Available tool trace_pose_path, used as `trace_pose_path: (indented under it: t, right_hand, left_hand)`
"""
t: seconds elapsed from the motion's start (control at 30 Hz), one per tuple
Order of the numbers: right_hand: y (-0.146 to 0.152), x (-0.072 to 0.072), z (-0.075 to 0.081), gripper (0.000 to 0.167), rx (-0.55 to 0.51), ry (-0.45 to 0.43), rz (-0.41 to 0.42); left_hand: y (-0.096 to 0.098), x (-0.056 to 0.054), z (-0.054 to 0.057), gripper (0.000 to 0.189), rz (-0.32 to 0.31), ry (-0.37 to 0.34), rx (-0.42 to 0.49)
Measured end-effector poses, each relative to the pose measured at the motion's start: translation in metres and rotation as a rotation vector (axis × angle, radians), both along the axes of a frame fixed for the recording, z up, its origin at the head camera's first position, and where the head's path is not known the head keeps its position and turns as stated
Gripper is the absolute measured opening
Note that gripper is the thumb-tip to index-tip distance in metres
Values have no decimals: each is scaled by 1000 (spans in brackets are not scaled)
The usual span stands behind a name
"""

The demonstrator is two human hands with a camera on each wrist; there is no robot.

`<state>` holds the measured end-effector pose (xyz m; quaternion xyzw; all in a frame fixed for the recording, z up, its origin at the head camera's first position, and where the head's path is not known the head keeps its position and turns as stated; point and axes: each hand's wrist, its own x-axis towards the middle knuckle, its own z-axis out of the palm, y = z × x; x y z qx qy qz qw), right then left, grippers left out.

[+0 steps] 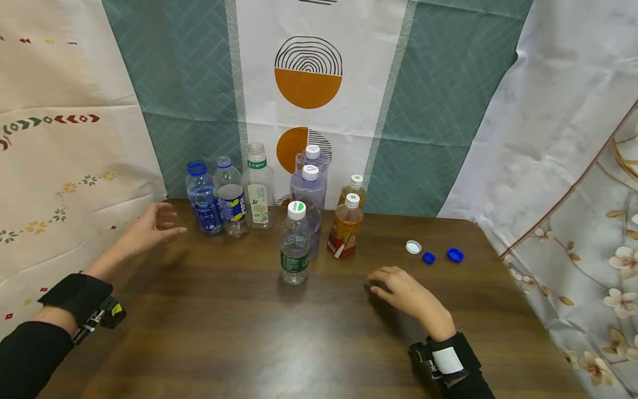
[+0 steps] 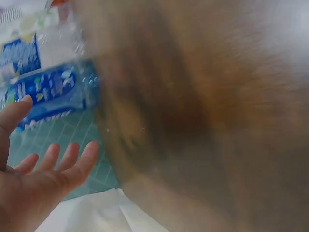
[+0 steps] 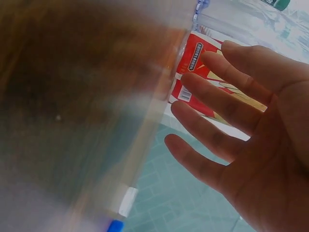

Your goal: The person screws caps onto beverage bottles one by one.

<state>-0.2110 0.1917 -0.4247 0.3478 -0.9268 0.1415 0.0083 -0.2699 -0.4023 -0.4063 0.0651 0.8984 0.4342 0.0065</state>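
My left hand (image 1: 153, 228) is held with fingers spread just left of a blue plastic bottle (image 1: 203, 202) that has no cap. In the left wrist view the thumb overlaps the blue bottle's label (image 2: 53, 92), and nothing lies in the palm. Beside it stand two more uncapped bottles: a clear one with a blue and yellow label (image 1: 232, 202) and one with a pale green label (image 1: 259, 194). My right hand (image 1: 405, 291) hovers low over the table with relaxed fingers, holding nothing. Nearest to it is a capped amber drink bottle (image 1: 345, 230) with a red label.
A green-labelled water bottle (image 1: 295, 249) stands in front of purple-tinted bottles (image 1: 309, 191) with white caps. Another amber bottle (image 1: 356, 182) is behind. A white cap (image 1: 413, 247), a small blue cap (image 1: 428, 257) and a larger blue cap (image 1: 456, 255) lie at right on the wooden table (image 1: 239, 338).
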Motion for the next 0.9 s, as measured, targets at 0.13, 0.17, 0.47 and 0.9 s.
trace_pose_path:
  t: [0.13, 0.17, 0.47, 0.9]
  right_hand:
    - [1, 0, -1, 23, 8, 12, -4]
    - [1, -1, -2, 23, 10, 18, -2]
    - [2, 0, -3, 24, 11, 20, -15]
    - [3, 1, -1, 24, 0, 18, -30]
  left_hand:
    - [5, -18, 8, 93, 8, -60, 74]
    - [8, -23, 9, 97, 13, -81, 87]
    - [27, -55, 5, 115, 24, -194, 217]
    - [35, -73, 1, 106, -17, -153, 363]
